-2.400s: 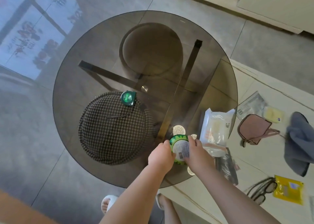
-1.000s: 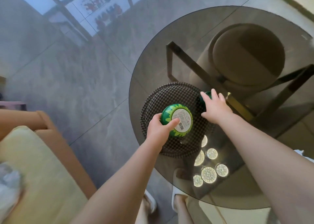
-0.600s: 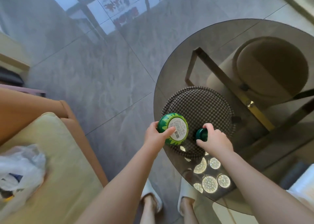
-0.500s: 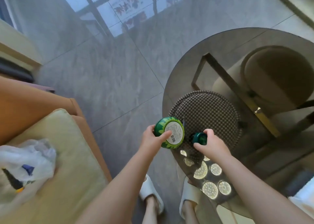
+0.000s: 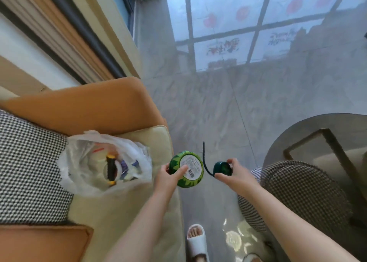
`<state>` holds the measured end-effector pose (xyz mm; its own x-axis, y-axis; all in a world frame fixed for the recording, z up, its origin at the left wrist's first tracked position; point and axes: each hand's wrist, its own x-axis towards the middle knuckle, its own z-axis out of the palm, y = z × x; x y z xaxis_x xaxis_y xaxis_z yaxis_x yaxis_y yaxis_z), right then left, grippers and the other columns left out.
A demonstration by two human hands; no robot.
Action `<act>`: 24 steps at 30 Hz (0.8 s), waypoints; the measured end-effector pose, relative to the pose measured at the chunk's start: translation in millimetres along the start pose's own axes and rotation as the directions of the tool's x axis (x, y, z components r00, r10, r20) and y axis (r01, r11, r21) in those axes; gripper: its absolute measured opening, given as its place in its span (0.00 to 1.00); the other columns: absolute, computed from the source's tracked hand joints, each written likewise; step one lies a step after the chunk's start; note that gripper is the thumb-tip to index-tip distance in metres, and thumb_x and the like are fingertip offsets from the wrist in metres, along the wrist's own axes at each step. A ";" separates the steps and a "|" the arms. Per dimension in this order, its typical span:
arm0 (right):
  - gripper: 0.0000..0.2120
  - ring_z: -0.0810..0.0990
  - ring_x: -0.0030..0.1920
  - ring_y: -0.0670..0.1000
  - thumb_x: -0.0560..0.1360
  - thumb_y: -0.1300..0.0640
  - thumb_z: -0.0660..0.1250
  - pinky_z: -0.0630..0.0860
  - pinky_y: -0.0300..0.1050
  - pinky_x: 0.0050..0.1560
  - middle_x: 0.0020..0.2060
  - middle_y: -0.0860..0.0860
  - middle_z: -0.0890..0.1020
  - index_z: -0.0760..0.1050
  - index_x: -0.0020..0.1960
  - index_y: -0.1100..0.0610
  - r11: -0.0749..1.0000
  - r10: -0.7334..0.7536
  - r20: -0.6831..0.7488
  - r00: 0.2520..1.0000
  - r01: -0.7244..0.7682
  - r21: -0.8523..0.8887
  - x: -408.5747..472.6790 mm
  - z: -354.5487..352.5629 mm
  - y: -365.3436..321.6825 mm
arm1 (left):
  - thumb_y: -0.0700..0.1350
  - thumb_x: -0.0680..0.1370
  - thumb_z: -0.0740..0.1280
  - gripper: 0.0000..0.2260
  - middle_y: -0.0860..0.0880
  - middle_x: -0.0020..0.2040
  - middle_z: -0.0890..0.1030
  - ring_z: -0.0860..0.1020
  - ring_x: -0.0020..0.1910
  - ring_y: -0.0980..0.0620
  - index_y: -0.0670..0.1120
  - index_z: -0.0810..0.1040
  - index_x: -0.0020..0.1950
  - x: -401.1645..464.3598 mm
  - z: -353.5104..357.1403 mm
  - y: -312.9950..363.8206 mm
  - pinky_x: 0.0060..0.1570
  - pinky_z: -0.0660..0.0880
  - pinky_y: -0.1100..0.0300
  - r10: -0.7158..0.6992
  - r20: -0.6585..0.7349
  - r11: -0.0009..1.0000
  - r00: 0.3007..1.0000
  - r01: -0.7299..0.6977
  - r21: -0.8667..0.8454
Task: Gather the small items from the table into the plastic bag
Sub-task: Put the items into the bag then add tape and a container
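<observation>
My left hand grips a round green tin with a watermelon pattern and a white barcode label facing me. My right hand pinches a small dark green round case with a dark cord curving up from it. Both are held in the air above the floor, between the sofa and the table. The white plastic bag lies open on the cream sofa seat to the left of my left hand, with a black and yellow item and other things inside.
An orange sofa with a cream seat cushion and a houndstooth pillow fills the left. The smoked glass round table is at the right, with a houndstooth hat on it. My slippered foot stands on the grey tile floor.
I have turned left from the table toward the sofa. Both hands carried the tin and the small green case off the table to beside the bag; the case's cord now swings free.
</observation>
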<state>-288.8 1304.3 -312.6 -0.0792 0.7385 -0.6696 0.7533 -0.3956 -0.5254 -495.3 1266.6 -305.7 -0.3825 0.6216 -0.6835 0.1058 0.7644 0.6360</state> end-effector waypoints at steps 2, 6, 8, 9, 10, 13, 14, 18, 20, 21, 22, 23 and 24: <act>0.34 0.77 0.57 0.54 0.70 0.44 0.70 0.76 0.46 0.54 0.61 0.54 0.77 0.62 0.70 0.55 0.999 -0.044 0.020 0.999 0.045 -0.027 2.3 19.6 -41.8 | 0.60 0.62 0.76 0.31 0.48 0.53 0.81 0.80 0.53 0.47 0.45 0.75 0.58 4.9 -37.6 -3.5 0.58 0.77 0.47 -0.022 -0.070 0.997 0.997 0.017 -0.075; 0.25 0.75 0.47 0.53 0.71 0.46 0.69 0.74 0.45 0.48 0.49 0.52 0.76 0.69 0.62 0.57 0.983 -0.134 0.087 0.987 0.143 -0.114 4.3 69.2 -118.8 | 0.59 0.67 0.74 0.25 0.49 0.54 0.80 0.79 0.54 0.48 0.47 0.75 0.57 13.8 -110.5 -19.5 0.60 0.76 0.49 -0.060 -0.184 0.989 0.981 0.033 -0.147; 0.23 0.77 0.47 0.53 0.69 0.44 0.69 0.76 0.46 0.48 0.48 0.52 0.78 0.70 0.59 0.56 0.971 -0.173 0.126 0.977 0.190 -0.143 4.6 97.5 -150.2 | 0.60 0.66 0.74 0.28 0.48 0.56 0.80 0.79 0.54 0.47 0.46 0.75 0.59 18.2 -143.3 -31.3 0.59 0.76 0.50 -0.096 -0.238 0.976 0.966 0.045 -0.211; 0.23 0.78 0.47 0.53 0.69 0.44 0.69 0.77 0.48 0.49 0.48 0.52 0.78 0.70 0.57 0.55 0.965 -0.190 0.143 0.971 0.212 -0.154 4.0 111.6 -164.3 | 0.59 0.68 0.74 0.28 0.47 0.56 0.80 0.79 0.54 0.47 0.45 0.75 0.61 20.4 -159.2 -37.4 0.59 0.76 0.50 -0.117 -0.262 0.973 0.958 0.057 -0.225; 0.23 0.78 0.47 0.53 0.68 0.43 0.69 0.78 0.49 0.50 0.48 0.52 0.78 0.70 0.56 0.54 0.956 -0.213 0.160 0.964 0.239 -0.168 3.0 125.6 -177.2 | 0.57 0.70 0.73 0.26 0.46 0.56 0.80 0.78 0.54 0.47 0.44 0.75 0.61 21.8 -174.0 -43.1 0.58 0.76 0.51 -0.126 -0.286 0.970 0.950 0.058 -0.235; 0.24 0.78 0.45 0.52 0.67 0.42 0.68 0.79 0.50 0.47 0.47 0.51 0.77 0.68 0.56 0.54 0.934 -0.244 0.186 0.952 0.282 -0.220 2.5 165.0 -210.8 | 0.53 0.73 0.72 0.21 0.46 0.55 0.80 0.79 0.52 0.47 0.43 0.76 0.60 33.2 -213.1 -61.3 0.53 0.77 0.54 -0.171 -0.330 0.953 0.928 0.070 -0.296; 0.24 0.77 0.45 0.52 0.68 0.42 0.68 0.78 0.49 0.44 0.47 0.51 0.75 0.68 0.56 0.54 0.926 -0.253 0.180 0.951 0.292 -0.240 3.3 176.6 -220.4 | 0.53 0.73 0.72 0.21 0.46 0.56 0.80 0.78 0.52 0.47 0.42 0.75 0.60 37.6 -223.4 -65.9 0.51 0.77 0.56 -0.177 -0.342 0.950 0.923 0.069 -0.305; 0.21 0.75 0.41 0.50 0.69 0.41 0.66 0.71 0.42 0.33 0.43 0.49 0.75 0.70 0.53 0.55 0.894 -0.261 0.116 0.958 0.286 -0.346 11.1 214.7 -247.2 | 0.53 0.75 0.69 0.23 0.45 0.61 0.79 0.78 0.56 0.46 0.44 0.72 0.66 52.3 -253.2 -74.7 0.37 0.69 0.64 -0.229 -0.386 0.953 0.894 0.126 -0.275; 0.23 0.76 0.41 0.50 0.70 0.39 0.65 0.69 0.41 0.31 0.43 0.50 0.78 0.72 0.55 0.56 0.895 -0.229 0.100 0.968 0.250 -0.369 19.6 233.8 -255.7 | 0.53 0.75 0.69 0.24 0.45 0.61 0.79 0.78 0.57 0.45 0.44 0.72 0.67 63.8 -259.4 -78.0 0.39 0.69 0.62 -0.246 -0.397 0.953 0.884 0.146 -0.265; 0.24 0.77 0.41 0.50 0.70 0.39 0.64 0.69 0.42 0.30 0.44 0.51 0.79 0.73 0.55 0.57 0.912 -0.196 0.095 0.976 0.217 -0.348 24.4 242.4 -259.1 | 0.53 0.75 0.69 0.24 0.45 0.62 0.78 0.77 0.58 0.45 0.44 0.72 0.68 71.1 -261.4 -79.9 0.42 0.70 0.60 -0.250 -0.402 0.953 0.881 0.149 -0.265; 0.24 0.79 0.40 0.50 0.71 0.39 0.64 0.70 0.41 0.30 0.44 0.52 0.80 0.73 0.56 0.57 0.936 -0.158 0.094 0.983 0.180 -0.303 29.6 249.5 -262.6 | 0.53 0.75 0.69 0.25 0.45 0.63 0.78 0.77 0.59 0.45 0.44 0.71 0.69 78.4 -262.5 -80.2 0.47 0.72 0.59 -0.258 -0.397 0.946 0.881 0.146 -0.290; 0.23 0.79 0.39 0.50 0.72 0.40 0.64 0.71 0.41 0.30 0.44 0.52 0.81 0.73 0.56 0.58 0.956 -0.134 0.095 0.986 0.154 -0.251 34.3 255.2 -266.4 | 0.52 0.75 0.69 0.26 0.45 0.64 0.77 0.76 0.60 0.44 0.44 0.69 0.69 86.6 -263.1 -80.9 0.52 0.73 0.56 -0.265 -0.387 0.934 0.883 0.135 -0.330; 0.21 0.79 0.37 0.49 0.74 0.43 0.64 0.73 0.42 0.31 0.44 0.53 0.81 0.73 0.57 0.58 0.967 -0.121 0.098 0.988 0.140 -0.213 37.8 259.5 -270.6 | 0.50 0.74 0.70 0.26 0.45 0.64 0.76 0.76 0.60 0.44 0.44 0.68 0.70 92.6 -263.8 -79.3 0.55 0.74 0.53 -0.262 -0.387 0.925 0.884 0.116 -0.361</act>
<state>-665.0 1297.6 -332.0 -0.2332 0.7242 -0.6489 0.8564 -0.1632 -0.4899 -781.2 1218.4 -325.0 -0.7210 0.2832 -0.6324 -0.2777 0.7181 0.6382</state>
